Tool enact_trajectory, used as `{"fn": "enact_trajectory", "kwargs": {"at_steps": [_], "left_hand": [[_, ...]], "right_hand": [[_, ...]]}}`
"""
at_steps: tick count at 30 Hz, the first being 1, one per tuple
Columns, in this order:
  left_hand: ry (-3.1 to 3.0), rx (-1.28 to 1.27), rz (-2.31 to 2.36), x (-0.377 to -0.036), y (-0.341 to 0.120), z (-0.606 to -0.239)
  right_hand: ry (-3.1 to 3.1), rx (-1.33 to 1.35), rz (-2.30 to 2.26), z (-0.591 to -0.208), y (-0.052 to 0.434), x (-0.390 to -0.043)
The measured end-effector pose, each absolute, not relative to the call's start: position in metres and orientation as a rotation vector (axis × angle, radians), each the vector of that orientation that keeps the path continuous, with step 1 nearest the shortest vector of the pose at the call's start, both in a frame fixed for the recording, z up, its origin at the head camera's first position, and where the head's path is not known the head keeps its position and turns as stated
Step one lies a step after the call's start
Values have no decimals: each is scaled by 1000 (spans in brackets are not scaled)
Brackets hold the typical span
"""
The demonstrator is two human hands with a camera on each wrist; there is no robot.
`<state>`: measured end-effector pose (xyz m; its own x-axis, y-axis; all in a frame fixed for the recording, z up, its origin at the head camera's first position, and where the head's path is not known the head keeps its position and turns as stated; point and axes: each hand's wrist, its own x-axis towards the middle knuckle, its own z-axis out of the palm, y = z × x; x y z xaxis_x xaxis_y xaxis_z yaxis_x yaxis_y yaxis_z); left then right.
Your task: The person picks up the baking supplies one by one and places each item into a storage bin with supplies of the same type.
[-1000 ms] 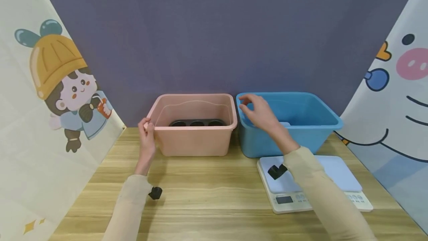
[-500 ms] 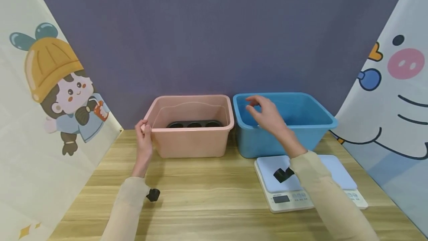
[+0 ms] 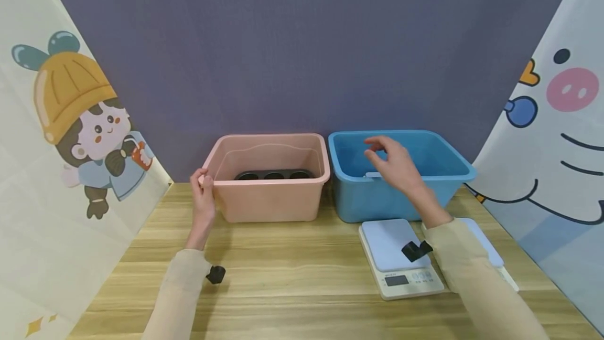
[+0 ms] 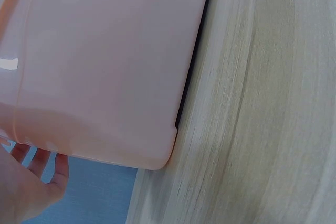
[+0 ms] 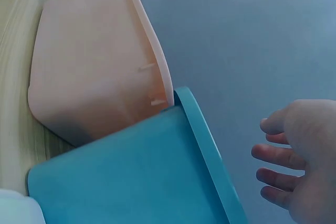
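Note:
At the left front corner of a pink plastic bin [image 3: 269, 202], my left hand [image 3: 203, 198] grips the rim. The left wrist view shows its fingers [image 4: 61, 167] bent against the bin's side. My right hand [image 3: 395, 166] hovers above the front rim of a blue plastic bin [image 3: 360, 201], holding nothing. In the right wrist view its fingers are loosely bent and spread apart. Inside the pink bin lies a dark tray with round wells [image 3: 273, 174]. A pale object [image 3: 372, 174] shows just behind the blue bin's front rim; its kind is unclear.
A kitchen scale [image 3: 396, 245] lies in front of the blue bin, with a second scale [image 3: 488, 248] beside it, partly under my right sleeve. Both bins stand on a wood-grain table [image 3: 283, 277] before a dark blue-grey backdrop [image 3: 283, 51]. Printed cloths hang on both sides.
My right hand has moved right over the blue bin, from its left corner toward its middle. My left hand keeps its grip on the pink bin. The head view has shifted slightly.

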<state>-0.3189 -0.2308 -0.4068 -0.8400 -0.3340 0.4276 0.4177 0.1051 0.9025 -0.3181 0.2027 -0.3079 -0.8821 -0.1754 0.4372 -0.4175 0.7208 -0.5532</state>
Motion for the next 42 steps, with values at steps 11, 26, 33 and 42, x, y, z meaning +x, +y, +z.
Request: {"fn": "enact_trajectory", "kwargs": {"at_steps": [11,26,33,42], "left_hand": [[-1856,-76,-1793,-316,-230,-405],[-1857,-91,-1795,-317,-228,-406],[-1852,-86,-1806,-315,-226,-404],[-1871,-86,-1798,-313,-225,-403]], "right_hand": [[-2540,426,891,-312,227,-311],[-2543,311,838,-318,268,-297],[-2561,283,820,-319,286,-292],[-2544,259,774,-327,312,-282]]}}
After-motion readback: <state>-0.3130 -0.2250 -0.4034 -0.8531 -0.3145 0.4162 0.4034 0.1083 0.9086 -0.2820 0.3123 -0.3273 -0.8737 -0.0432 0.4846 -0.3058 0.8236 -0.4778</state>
